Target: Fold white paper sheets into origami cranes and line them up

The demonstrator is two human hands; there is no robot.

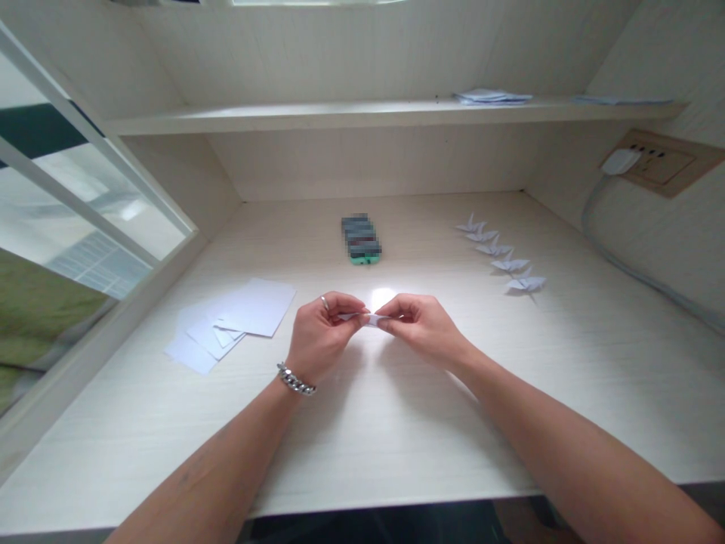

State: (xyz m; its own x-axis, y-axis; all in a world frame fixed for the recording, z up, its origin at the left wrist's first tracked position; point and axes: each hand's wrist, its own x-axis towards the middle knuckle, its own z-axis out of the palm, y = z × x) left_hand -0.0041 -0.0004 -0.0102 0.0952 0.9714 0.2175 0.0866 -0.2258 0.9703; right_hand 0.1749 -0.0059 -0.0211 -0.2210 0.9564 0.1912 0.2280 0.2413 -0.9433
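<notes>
Between my two hands is a small folded piece of white paper (372, 320), held just above the desk. My left hand (322, 332), with a ring and a chain bracelet, pinches its left end between thumb and fingers. At the other end my right hand (422, 325) pinches it the same way. The fingertips cover much of the paper, so its exact folded shape is hidden. Loose white paper sheets (263, 306) overlap on the desk to the left. Several folded paper cranes (526, 284) stand in a slanting row at the right.
A blurred dark object with a green end (362, 240) lies beyond my hands. A shelf (340, 117) crosses the back, bearing a paper stack (492, 97). At right, a white plug (620, 162) sits in a wall socket, its grey cable (640, 279) running down along the desk's side.
</notes>
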